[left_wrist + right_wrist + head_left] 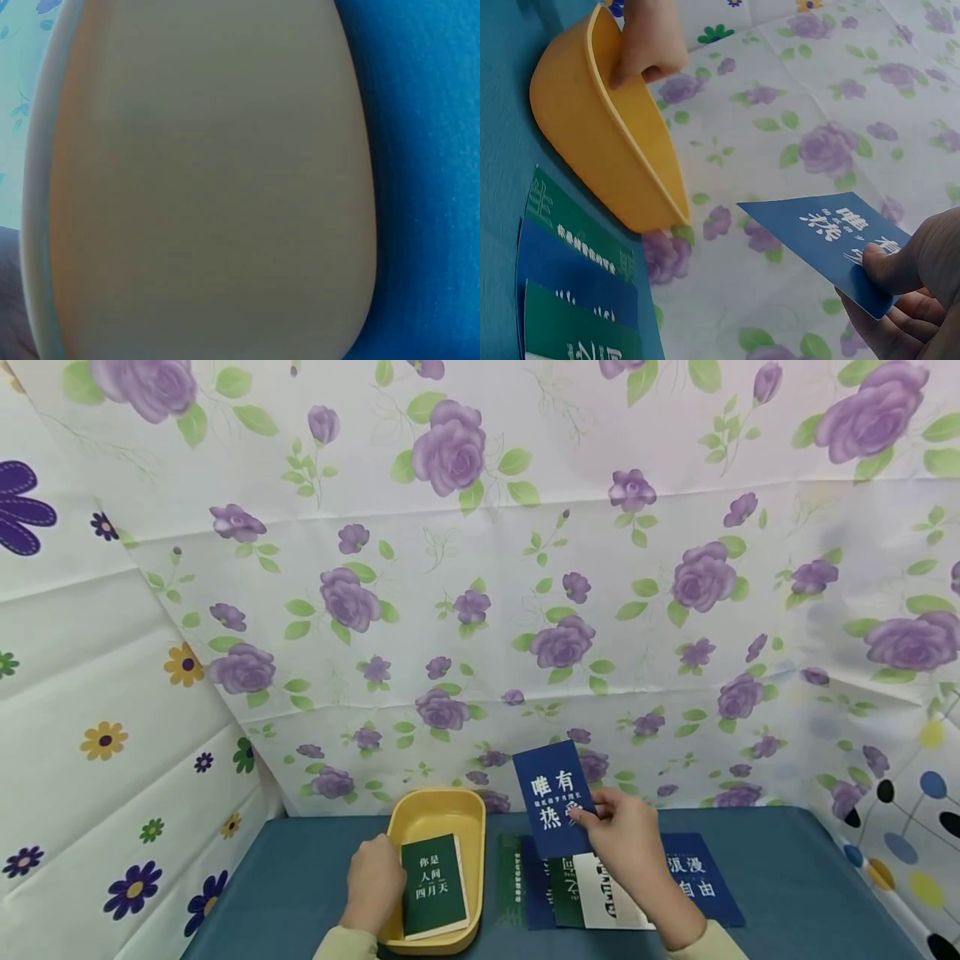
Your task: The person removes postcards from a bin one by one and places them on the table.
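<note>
Blue rectangular paper card (pixel 553 799): your right grip (pixel 626 839) pinches one side only, so it could pivot; left grip (pixel 375 875) clamped on yellow oblong plastic tray (pixel 448 815).

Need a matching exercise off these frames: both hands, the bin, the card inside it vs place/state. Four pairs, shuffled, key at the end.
Column 1
1. Left hand
2. Yellow bin
3. Right hand
4. Green card lettered 你是人间四月天

Column 2
A. Pinches a blue card, raised off the table
B. Lies inside a container
C. Grips a container's rim
D. Stands on the table, left of the overlapping cards in the head view

Pairs: 1-C, 2-D, 3-A, 4-B
</note>
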Demonstrator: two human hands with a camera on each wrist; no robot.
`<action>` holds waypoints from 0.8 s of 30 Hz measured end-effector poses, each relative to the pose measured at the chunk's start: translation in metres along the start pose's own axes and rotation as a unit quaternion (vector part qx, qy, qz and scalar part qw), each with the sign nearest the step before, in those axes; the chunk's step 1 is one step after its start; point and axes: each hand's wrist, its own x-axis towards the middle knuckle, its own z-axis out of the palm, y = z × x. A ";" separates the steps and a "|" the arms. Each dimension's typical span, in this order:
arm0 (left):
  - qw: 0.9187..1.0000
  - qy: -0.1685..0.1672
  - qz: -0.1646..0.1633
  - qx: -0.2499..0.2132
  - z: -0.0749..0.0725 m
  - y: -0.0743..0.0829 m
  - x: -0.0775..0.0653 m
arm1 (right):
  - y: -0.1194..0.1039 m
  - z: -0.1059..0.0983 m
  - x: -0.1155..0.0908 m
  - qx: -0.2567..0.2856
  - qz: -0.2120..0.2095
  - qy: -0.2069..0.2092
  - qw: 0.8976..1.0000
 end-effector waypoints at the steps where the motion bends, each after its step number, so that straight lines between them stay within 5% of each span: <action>1: 1.000 -0.001 0.001 0.000 0.000 0.000 0.000 | 0.002 -0.002 0.000 0.000 0.001 0.001 1.000; 24: 1.000 -0.007 0.002 -0.002 0.003 -0.002 0.003 | 0.056 -0.058 0.010 -0.056 0.041 0.013 0.997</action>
